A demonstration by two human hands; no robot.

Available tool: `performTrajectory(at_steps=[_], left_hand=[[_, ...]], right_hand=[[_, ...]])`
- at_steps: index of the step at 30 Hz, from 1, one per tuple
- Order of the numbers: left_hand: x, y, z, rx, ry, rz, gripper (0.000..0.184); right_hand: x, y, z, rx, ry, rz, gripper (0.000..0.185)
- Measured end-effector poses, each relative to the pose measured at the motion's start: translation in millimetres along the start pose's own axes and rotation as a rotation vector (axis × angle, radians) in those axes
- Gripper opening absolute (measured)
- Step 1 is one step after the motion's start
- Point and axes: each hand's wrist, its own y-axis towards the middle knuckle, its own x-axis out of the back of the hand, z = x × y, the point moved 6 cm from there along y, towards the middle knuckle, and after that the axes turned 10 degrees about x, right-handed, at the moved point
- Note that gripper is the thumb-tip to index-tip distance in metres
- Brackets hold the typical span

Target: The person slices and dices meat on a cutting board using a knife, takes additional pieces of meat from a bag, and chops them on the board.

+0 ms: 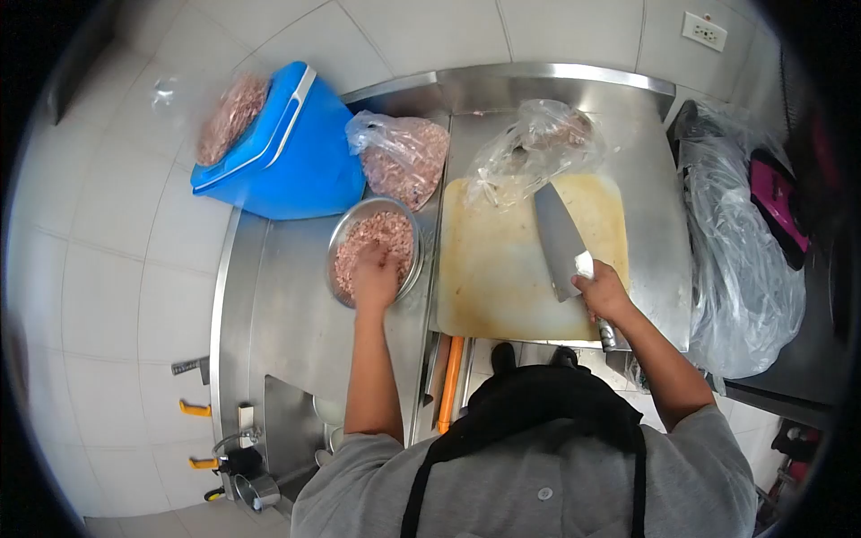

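My right hand (606,292) is closed around a large cleaver (556,235), whose wide blade points away from me over the cutting board (489,287). A small white patch shows on the blade beside my thumb. My left hand (375,276) reaches into a round metal bowl (335,235) of chopped pinkish meat (384,229). Its fingers are blurred and partly sunk in the meat, so their grip is unclear. The yellowed board has only the cleaver above it and a clear plastic bag (511,161) overlapping its far edge.
Behind the bowl, a bag of chopped meat (408,157) leans by a blue cooler (296,170); another meat bag (233,117) lies on the cooler. Plastic sheeting (740,260) hangs at right. A sink (291,421) and metal pot (257,491) are at lower left.
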Motion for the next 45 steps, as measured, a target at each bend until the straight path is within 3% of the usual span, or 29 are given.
performTrajectory(at_steps=[2,4,5,7,8,10,12,14,18,20,21,23,24,26,33,36,41,43,45], left_hand=[[16.7,7.2,-3.4,0.16,-0.102,0.05,0.038],[26.8,10.8,-23.7,0.208,0.45,0.075,0.038],[14.3,20.1,-30.2,0.171,0.449,0.088,0.038],[27.2,15.3,-84.8,-0.405,0.313,-0.598,0.034],[12.4,25.9,-105.0,-0.422,-0.001,-0.469,0.03],[-40.6,45.6,-149.2,-0.521,-0.171,-0.273,0.031],[-115.4,74.3,-187.3,-0.6,-0.148,0.08,0.034],[-204.8,109.5,-205.2,-0.542,0.01,0.302,0.037],[-254.7,145.4,-269.4,-0.558,0.131,0.211,0.036],[-250.1,148.5,-303.9,-0.846,-0.026,0.15,0.035],[-256.9,147.9,-312.8,-0.857,-0.031,0.158,0.035],[-283.6,146.9,-320.1,-0.832,0.234,0.38,0.035],[-292.6,147.4,-318.5,-0.842,0.239,0.38,0.035],[-305.4,158.1,-304.3,-0.662,0.3,0.069,0.035],[-292.7,167.2,-306.1,-0.618,0.435,0.129,0.024],[-276.8,216.9,-294.0,-0.249,-0.006,0.616,0.03],[-188.6,193.3,-278.9,-0.132,-0.319,0.693,0.029],[-170.6,194.0,-258.7,0.022,-0.691,0.744,0.036],[-143.1,183.9,-248.7,0.041,-0.711,0.673,0.037]], right_hand=[[6.5,4.7,-17.3,-0.018,0.032,-0.033,0.027],[8.3,1.0,-33.9,-0.073,0.152,-0.073,0.026],[9.8,-1.1,-34.9,-0.076,0.169,-0.057,0.027],[10.9,-3.1,-28.0,-0.048,0.207,-0.111,0.028],[10.5,-5.9,-28.1,-0.059,0.22,-0.136,0.028],[13.6,-7.0,-25.0,-0.055,0.181,-0.166,0.03],[14.8,-10.7,-15.5,-0.051,0.172,-0.203,0.031],[16.2,-9.8,-21.3,-0.055,0.156,-0.173,0.034],[23.2,-16.7,-7.1,-0.057,0.092,-0.191,0.041],[25.4,-18.5,-8.6,-0.055,0.093,-0.202,0.042],[24.7,-19.1,-9.2,-0.05,0.085,-0.179,0.044],[26.8,-18.4,-10.1,-0.043,0.089,-0.177,0.047],[25.9,-17.3,-12.3,-0.071,0.07,-0.146,0.047],[24.5,-16.5,-15.3,-0.094,0.056,-0.129,0.047],[22.3,-10.2,-30.9,0.015,0.02,-0.163,0.058],[24.1,-16.6,-19.9,0.012,0.006,-0.144,0.06],[26.4,-22.5,-9.7,0.061,0.061,-0.192,0.059],[24.4,-19.9,-15.5,0.037,0.067,-0.172,0.055],[24.8,-20.2,-16.7,0.019,0.068,-0.144,0.051]])
